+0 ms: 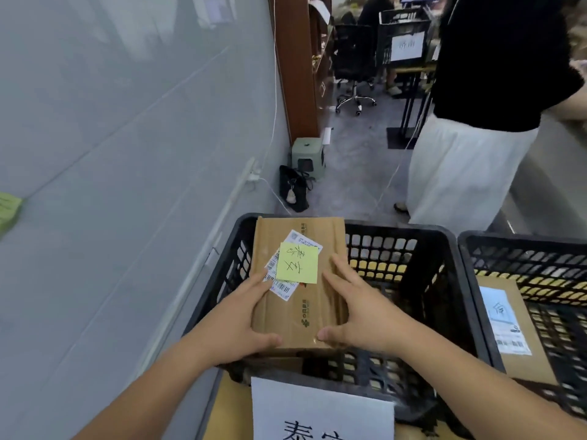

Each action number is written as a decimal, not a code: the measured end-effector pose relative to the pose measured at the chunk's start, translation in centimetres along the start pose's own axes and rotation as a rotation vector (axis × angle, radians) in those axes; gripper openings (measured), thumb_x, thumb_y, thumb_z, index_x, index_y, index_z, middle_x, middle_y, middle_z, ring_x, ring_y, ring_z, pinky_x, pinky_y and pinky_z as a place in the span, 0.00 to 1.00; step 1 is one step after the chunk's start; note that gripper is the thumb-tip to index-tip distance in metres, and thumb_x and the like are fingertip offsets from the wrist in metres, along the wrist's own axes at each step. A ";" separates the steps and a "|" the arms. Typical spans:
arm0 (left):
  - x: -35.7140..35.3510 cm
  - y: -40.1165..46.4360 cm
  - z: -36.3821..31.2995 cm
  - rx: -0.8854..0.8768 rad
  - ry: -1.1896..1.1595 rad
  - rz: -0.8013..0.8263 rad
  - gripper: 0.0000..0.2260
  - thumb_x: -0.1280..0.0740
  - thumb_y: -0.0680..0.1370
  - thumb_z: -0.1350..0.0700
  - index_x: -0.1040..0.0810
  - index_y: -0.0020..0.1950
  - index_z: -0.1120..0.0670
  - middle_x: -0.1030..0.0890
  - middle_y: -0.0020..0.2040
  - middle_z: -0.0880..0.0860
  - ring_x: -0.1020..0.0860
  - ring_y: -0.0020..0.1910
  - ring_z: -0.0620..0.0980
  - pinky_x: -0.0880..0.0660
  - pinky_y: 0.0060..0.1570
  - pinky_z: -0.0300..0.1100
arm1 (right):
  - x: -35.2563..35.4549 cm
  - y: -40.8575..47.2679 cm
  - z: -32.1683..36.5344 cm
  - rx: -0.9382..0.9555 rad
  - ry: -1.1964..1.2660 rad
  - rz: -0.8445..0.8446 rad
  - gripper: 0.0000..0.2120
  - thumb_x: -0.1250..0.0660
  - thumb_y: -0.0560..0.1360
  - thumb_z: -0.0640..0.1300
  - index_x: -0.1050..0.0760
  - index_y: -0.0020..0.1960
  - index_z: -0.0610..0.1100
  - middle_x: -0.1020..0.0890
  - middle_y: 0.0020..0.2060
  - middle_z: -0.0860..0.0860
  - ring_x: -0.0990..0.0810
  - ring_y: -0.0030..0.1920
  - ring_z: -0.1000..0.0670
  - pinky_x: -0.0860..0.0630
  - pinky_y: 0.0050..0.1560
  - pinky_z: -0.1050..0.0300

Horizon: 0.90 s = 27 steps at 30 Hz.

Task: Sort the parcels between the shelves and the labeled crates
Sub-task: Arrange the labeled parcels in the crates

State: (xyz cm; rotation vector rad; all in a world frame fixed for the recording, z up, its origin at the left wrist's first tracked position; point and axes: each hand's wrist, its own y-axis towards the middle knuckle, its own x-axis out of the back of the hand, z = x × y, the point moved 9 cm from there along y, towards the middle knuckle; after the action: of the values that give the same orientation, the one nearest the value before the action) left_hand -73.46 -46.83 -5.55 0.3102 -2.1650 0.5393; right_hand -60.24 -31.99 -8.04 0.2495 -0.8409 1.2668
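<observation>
Head view: both hands — left (236, 325), right (365, 309) — grip the parcel (298, 309) (over crate (444, 249)).

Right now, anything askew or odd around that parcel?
The yellow sticky note sits crooked on the brown cardboard parcel, covering much of its white barcode label. The parcel lies tilted across the black plastic crate rim, held by both hands.

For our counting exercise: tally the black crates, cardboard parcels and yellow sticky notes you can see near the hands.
Black crates: 2 (near crate, right crate)
Cardboard parcels: 2 (held parcel, parcel in right crate)
Yellow sticky notes: 1 (sticky note)
Total: 5
</observation>
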 end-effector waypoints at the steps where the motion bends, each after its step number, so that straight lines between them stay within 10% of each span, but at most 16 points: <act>1: -0.5 0.4 0.6 0.015 0.002 0.023 0.49 0.22 0.68 0.40 0.50 0.80 0.35 0.56 0.71 0.21 0.45 0.72 0.30 0.40 0.69 0.32 | -0.9 0.6 -0.2 0.008 -0.014 0.038 0.60 0.20 0.68 0.60 0.60 0.83 0.57 0.68 0.77 0.69 0.47 0.80 0.58 0.39 0.78 0.56; 22: -4.4 7.0 10.7 0.179 0.308 0.370 0.43 0.23 0.68 0.57 0.42 0.78 0.52 0.40 0.76 0.49 0.26 0.62 0.52 0.23 0.62 0.49 | -10.4 9.4 -1.2 -0.148 -0.033 0.158 0.61 0.19 0.68 0.57 0.59 0.84 0.54 0.64 0.80 0.62 0.44 0.81 0.50 0.38 0.78 0.52; 27: -5.1 7.3 11.2 0.169 0.417 0.358 0.41 0.31 0.74 0.64 0.48 0.81 0.55 0.51 0.82 0.53 0.24 0.60 0.53 0.23 0.59 0.46 | -11.5 9.9 -1.3 -0.185 -0.051 0.143 0.60 0.19 0.69 0.55 0.60 0.84 0.53 0.66 0.80 0.62 0.40 0.79 0.49 0.34 0.76 0.53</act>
State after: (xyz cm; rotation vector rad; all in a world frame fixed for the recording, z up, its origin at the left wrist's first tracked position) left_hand -81.11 -45.65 -17.61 -0.1014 -1.7759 0.9051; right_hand -69.29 -36.54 -19.42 0.0751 -1.0281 1.3096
